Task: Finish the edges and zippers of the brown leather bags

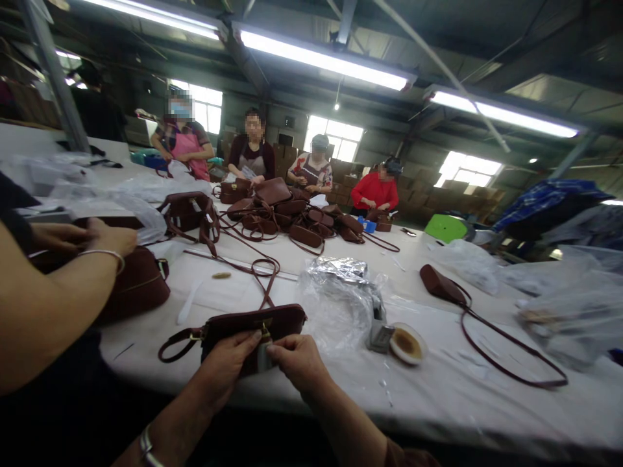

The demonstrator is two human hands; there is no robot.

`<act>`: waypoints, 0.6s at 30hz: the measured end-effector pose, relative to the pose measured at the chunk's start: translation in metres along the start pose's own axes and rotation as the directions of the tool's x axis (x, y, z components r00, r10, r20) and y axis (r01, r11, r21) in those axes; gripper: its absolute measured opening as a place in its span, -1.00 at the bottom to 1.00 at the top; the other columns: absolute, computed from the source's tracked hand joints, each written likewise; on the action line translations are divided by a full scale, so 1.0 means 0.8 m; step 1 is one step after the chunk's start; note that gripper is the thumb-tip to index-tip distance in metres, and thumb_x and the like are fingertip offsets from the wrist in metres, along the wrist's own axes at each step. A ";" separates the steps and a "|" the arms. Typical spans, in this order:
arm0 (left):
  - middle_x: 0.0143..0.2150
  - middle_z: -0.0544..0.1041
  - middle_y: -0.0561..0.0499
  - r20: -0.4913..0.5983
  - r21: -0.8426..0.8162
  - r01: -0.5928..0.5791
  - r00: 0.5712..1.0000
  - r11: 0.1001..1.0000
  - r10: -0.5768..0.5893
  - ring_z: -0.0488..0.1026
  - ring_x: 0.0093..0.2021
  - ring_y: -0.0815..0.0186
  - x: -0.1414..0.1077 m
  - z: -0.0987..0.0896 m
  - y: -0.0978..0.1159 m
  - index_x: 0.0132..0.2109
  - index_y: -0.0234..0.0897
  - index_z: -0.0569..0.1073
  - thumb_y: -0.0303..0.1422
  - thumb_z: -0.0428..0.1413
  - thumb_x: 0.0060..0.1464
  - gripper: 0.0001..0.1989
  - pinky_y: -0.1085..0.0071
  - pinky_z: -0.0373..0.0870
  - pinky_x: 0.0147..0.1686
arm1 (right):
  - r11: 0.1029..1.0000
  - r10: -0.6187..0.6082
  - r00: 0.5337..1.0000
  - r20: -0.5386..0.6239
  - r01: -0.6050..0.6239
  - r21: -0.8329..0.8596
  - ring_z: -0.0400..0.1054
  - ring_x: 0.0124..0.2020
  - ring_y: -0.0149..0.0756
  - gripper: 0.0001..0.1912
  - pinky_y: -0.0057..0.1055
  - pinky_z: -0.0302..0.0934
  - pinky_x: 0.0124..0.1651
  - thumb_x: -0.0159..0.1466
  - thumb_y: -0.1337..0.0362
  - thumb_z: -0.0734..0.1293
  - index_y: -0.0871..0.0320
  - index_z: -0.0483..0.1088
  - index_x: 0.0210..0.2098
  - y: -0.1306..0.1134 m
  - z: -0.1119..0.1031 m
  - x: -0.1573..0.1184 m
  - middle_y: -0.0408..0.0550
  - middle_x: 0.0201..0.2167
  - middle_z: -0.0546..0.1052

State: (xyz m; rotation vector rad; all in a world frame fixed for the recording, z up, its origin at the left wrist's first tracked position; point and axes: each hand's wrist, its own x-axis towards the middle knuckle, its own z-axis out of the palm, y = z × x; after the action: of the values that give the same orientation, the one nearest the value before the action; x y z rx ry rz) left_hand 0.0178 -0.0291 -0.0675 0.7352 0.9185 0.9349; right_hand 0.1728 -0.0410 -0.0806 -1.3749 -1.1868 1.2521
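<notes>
A small dark brown handbag (221, 326) sits at the table's near edge, its wrist loop out to the left and its long thin strap running away across the tabletop. My left hand (221, 371) grips the front of the bag, thumb beside the gold-coloured metal fitting (265, 329). Below that fitting hangs a pale grey tab (264, 358), whose exact kind I cannot make out. Fingers of my right hand (300, 364) pinch the tab's right edge. The lower part of the bag is partly hidden by my hands.
Beyond lies a heap of brown bags (292, 207). Clear plastic wrap (335, 305), a metal dispenser-like object (378, 327) and a round dish (407, 344) are to the right, with another bag (440, 284). A co-worker's arm (73, 285) reaches in at left; several people work opposite.
</notes>
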 end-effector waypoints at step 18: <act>-0.26 0.66 -0.15 -0.060 0.042 -0.039 0.997 0.998 0.042 0.58 -0.24 0.10 0.000 -0.001 0.007 -0.19 -0.33 0.62 -0.15 0.35 -0.17 -0.60 0.26 0.49 -0.19 | 0.995 -0.062 0.997 -0.039 0.059 -0.078 0.36 -0.57 -0.33 -0.79 -0.45 0.21 -0.47 0.04 0.21 0.39 0.24 0.57 -0.53 -0.015 0.008 0.004 -0.06 -0.63 0.54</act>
State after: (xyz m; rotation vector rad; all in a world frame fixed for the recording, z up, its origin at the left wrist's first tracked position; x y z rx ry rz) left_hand 0.0150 -0.0263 -0.0635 0.7662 0.9819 0.9812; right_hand 0.1658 -0.0360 -0.0694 -1.4033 -1.2497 1.1413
